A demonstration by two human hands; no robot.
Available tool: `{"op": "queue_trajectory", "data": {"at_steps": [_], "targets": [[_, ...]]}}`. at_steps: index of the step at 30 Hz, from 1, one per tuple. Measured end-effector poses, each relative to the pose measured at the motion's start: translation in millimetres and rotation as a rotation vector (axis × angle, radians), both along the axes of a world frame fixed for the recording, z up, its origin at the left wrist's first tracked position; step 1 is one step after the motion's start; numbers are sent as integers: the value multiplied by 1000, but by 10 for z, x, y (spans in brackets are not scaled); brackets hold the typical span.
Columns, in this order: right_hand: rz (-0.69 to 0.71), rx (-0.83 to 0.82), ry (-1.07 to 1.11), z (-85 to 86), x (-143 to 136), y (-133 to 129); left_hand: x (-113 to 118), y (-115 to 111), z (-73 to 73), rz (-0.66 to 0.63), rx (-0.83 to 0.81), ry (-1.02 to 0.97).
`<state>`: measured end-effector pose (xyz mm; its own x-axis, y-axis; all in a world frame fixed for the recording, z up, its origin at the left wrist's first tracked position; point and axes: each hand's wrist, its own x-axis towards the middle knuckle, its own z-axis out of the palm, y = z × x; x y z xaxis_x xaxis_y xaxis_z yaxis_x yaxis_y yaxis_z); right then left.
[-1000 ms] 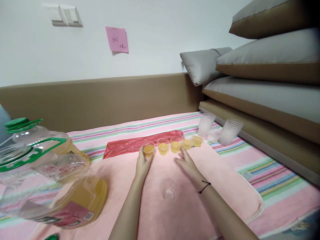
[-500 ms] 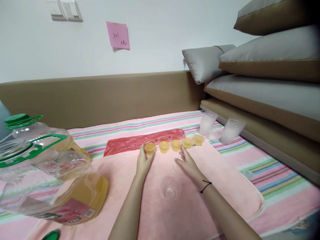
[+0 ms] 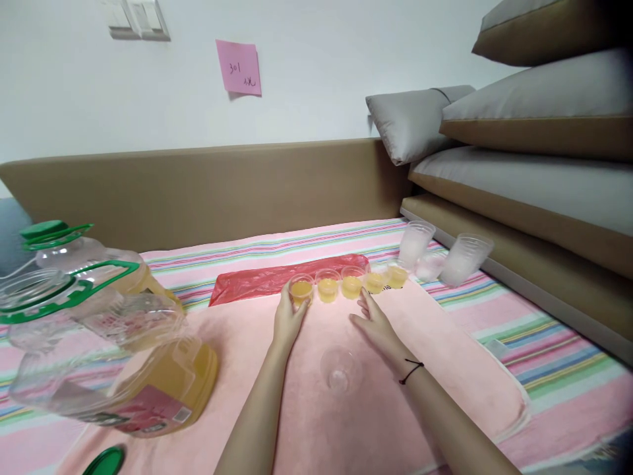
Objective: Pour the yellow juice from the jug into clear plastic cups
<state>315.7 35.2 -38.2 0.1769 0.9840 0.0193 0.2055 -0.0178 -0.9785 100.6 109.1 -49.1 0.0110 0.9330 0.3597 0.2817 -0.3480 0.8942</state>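
Observation:
My left hand [image 3: 288, 321] is wrapped around the leftmost clear plastic cup [image 3: 301, 290], which holds yellow juice. That cup stands at the end of a row of several similar cups, including a second cup [image 3: 327, 287] and a middle cup [image 3: 352, 286]. Close in front of the middle of the row is my right hand [image 3: 376, 328], its fingers apart and nothing in it. Its fingertips reach near the fourth cup [image 3: 376, 282]; whether they touch it I cannot tell. An empty clear cup [image 3: 340, 371] stands between my forearms.
At left are an uncapped jug [image 3: 163, 389] of juice and a green-capped jug [image 3: 47, 231] behind it. A green cap [image 3: 105, 460] lies near the front. Stacked cups [image 3: 465, 260] lean at right beside cushions [image 3: 534, 178]. A red plastic bag [image 3: 247, 285] lies behind the row.
The whole view has shifted slightly, so everything sits a little further right in the picture. My hands and the cups keep nearly the same places relative to each other.

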Motion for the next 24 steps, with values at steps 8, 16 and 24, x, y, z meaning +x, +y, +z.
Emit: {"op": "queue_trajectory", "data": {"at_steps": [8, 16, 24], "targets": [[2, 20, -26, -17, -1, 3, -6, 20, -28, -21, -16, -19], [2, -26, 2, 28, -8, -17, 9, 9, -7, -45, -31, -35], [-12, -25, 9, 25, -8, -11, 27, -8, 29, -41, -41, -36]]}}
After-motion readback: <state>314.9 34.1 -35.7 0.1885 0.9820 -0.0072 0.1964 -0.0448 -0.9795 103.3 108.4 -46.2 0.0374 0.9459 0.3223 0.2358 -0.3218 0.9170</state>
